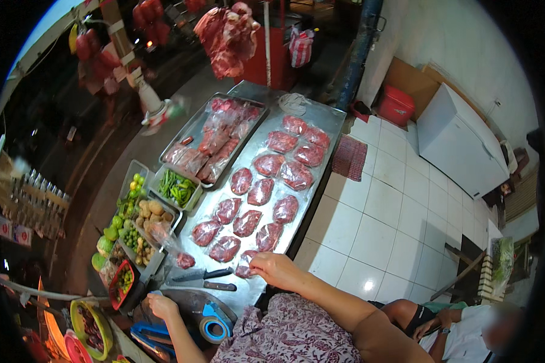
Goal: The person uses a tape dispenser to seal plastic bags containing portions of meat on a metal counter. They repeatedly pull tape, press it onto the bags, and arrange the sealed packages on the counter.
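Observation:
My right hand (272,270) is at the table's near edge, fingers pinched at one end of a clear plastic bag of red meat (243,265). Several similar meat bags (247,223) lie in loose rows on the metal table (236,290). My left hand (163,306) is over the dark round chopping board (191,300), fingers curled; whether anything is between them is hidden. Two dark-handled knives (220,286) rest just beyond the board. On its right side sits a blue tape dispenser (215,323). A smaller bagged piece of meat (185,260) lies beyond the knives.
A metal tray (203,183) holds larger bagged meat. Left of it are tubs of green peppers (177,188), potatoes (153,211) and limes (131,238). Raw meat (228,38) hangs beyond the table. A white chest freezer (461,140) and a seated person (458,331) are at right.

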`<move>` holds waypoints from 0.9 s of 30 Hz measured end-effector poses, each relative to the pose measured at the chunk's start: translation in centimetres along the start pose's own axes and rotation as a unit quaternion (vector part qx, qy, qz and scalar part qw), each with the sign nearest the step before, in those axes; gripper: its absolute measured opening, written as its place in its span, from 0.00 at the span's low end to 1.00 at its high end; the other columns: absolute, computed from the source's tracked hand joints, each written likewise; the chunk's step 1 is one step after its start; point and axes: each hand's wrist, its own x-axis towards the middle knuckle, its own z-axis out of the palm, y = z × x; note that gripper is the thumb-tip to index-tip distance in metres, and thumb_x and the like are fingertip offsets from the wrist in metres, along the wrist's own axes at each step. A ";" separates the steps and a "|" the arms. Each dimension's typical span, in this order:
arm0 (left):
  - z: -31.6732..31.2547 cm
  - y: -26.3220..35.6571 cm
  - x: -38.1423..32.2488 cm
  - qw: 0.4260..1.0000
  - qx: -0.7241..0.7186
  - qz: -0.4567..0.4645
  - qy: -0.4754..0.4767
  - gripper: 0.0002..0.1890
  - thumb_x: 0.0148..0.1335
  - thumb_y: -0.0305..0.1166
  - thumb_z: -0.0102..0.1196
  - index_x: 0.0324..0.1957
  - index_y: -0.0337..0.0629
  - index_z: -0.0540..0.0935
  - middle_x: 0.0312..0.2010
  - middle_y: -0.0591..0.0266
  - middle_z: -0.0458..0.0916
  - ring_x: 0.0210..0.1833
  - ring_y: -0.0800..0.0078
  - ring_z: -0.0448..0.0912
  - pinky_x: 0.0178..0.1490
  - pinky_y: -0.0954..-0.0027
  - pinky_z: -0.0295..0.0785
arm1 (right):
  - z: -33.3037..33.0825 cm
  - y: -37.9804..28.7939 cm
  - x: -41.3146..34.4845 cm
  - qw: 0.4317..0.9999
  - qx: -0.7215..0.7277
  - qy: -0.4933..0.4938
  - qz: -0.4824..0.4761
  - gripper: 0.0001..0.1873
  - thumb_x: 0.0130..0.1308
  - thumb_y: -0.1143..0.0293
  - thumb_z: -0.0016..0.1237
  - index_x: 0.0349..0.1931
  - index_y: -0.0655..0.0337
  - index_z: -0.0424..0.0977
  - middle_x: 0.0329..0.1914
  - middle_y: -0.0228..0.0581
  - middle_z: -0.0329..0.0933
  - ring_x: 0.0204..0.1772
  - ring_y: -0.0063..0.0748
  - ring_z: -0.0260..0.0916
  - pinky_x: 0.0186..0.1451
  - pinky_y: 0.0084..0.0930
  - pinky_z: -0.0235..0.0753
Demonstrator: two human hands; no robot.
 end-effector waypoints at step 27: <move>-0.6 -4.4 -1.4 0.989 0.010 -0.146 0.032 0.12 0.60 0.28 0.51 0.44 0.30 0.76 0.33 0.50 0.83 0.36 0.60 0.85 0.36 0.65 0.81 | 4.2 -2.5 6.3 0.982 0.008 -0.189 -0.023 0.05 0.58 0.80 0.57 0.35 0.67 0.76 0.33 0.48 0.77 0.33 0.48 0.75 0.36 0.37 0.73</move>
